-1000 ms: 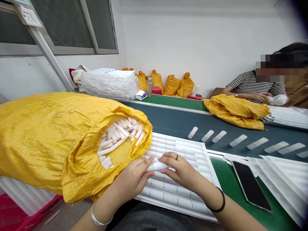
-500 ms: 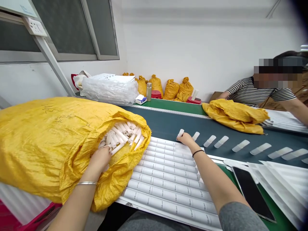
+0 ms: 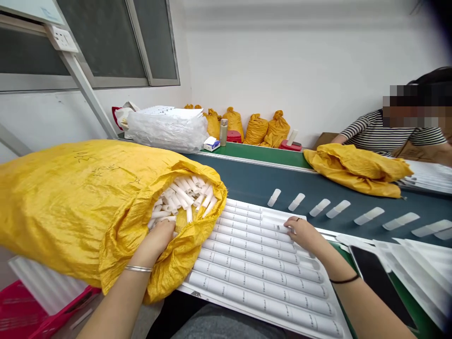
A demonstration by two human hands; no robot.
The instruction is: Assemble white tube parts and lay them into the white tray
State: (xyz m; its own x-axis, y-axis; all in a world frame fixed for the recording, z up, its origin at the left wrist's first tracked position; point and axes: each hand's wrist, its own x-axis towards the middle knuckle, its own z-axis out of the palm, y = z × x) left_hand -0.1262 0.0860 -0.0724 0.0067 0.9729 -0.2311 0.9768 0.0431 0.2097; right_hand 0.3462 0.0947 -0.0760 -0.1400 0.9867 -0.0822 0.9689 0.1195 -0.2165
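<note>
My left hand (image 3: 163, 238) is in the mouth of a big yellow woven sack (image 3: 130, 188). Its fingers curl beside loose white tubes (image 3: 183, 192), their tips hidden among them. My right hand (image 3: 304, 234) bends over a white ridged tray (image 3: 335, 282) full of rows of white tubes with small dark print (image 3: 261, 273). Thumb and fingers close on the end of a tube (image 3: 281, 229) near the tray's far right edge. Beyond it, several frosted tubes (image 3: 296, 202) are spaced out in a line on the dark conveyor belt (image 3: 254, 176).
A phone (image 3: 381, 285) and stacked white trays (image 3: 420, 273) lie at right. Across the belt, a person in a striped top (image 3: 370, 132) sits behind a slack yellow sack (image 3: 356, 169). A plastic-wrapped pile (image 3: 165, 132) stands at the back. A pink crate (image 3: 24, 310) is lower left.
My right hand has let go of a tube, which now rests on the belt, and has drawn back to the tray. My left hand stays in the sack mouth. The view has shifted slightly.
</note>
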